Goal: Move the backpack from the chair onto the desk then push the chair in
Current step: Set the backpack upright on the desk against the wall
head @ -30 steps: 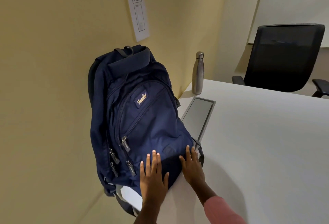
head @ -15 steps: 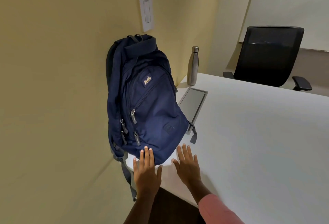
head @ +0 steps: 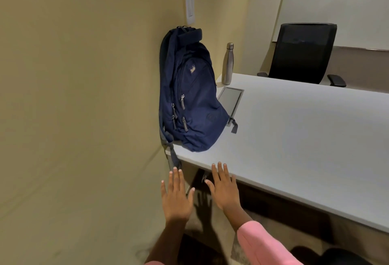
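A navy blue backpack [head: 189, 96] stands upright at the left end of the white desk [head: 294, 138], leaning against the yellow wall. One strap hangs over the desk's near edge. My left hand [head: 175, 195] is flat with fingers spread, in front of the desk edge and apart from the backpack. My right hand [head: 224, 186] is likewise spread, fingertips just over the desk's near edge, holding nothing. A dark rounded shape [head: 336, 257] at the bottom right may be part of a chair; I cannot tell.
A steel bottle [head: 228, 63] stands at the desk's far left corner. A grey flat panel [head: 230, 98] is set into the desk beside the backpack. A black office chair [head: 303, 54] sits behind the desk's far side. A paper notice [head: 190, 6] hangs on the wall.
Both hands have come off the backpack's lower front and drawn back past the desk edge. The view has pulled away from the desk; the backpack stays upright against the wall.
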### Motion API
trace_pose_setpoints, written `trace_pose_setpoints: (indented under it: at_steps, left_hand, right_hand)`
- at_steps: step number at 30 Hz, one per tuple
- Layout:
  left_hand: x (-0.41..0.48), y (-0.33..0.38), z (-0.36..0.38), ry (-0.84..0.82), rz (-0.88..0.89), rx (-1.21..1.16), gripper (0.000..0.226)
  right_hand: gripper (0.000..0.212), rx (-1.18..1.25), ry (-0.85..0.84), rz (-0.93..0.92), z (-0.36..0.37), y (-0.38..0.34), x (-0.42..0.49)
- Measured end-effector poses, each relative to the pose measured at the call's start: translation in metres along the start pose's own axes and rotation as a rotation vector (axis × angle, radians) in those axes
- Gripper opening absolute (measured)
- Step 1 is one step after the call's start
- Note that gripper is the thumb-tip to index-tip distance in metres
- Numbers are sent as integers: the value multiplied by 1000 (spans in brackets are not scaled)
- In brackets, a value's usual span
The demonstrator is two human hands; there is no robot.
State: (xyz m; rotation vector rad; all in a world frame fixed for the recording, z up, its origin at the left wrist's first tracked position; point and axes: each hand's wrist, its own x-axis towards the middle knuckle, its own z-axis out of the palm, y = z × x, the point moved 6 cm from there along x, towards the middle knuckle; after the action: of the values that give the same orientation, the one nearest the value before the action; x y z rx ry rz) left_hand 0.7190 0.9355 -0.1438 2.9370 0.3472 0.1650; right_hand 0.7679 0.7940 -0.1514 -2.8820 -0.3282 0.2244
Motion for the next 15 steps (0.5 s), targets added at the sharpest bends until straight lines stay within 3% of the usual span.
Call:
trace_pose_setpoints:
  at_steps: [2, 5, 6, 9, 12, 15]
  left_hand:
    - [-23, -3, -5, -38, 20, 69, 65]
    - [-50, -9, -12, -67, 13, 101, 63]
    - [-58, -9, -16, -75, 18, 117, 63]
    - [-80, -9, -24, -85, 18, 119, 63]
    - [-100, -9, -32, -76, 26, 129, 63]
    - [-120, -11, -36, -74, 7, 151, 64]
  right_hand:
    - [120, 27, 6, 15, -1, -9, -24]
    - [66, 21, -7, 18, -1, -19, -55]
    - [66, 10, -9, 17, -1, -20, -64]
    - [104, -29, 10, 13, -2, -21, -84]
    - [65, -41, -21, -9, -2, -22, -101]
    - [66, -46, -24, -56, -3, -25, -121]
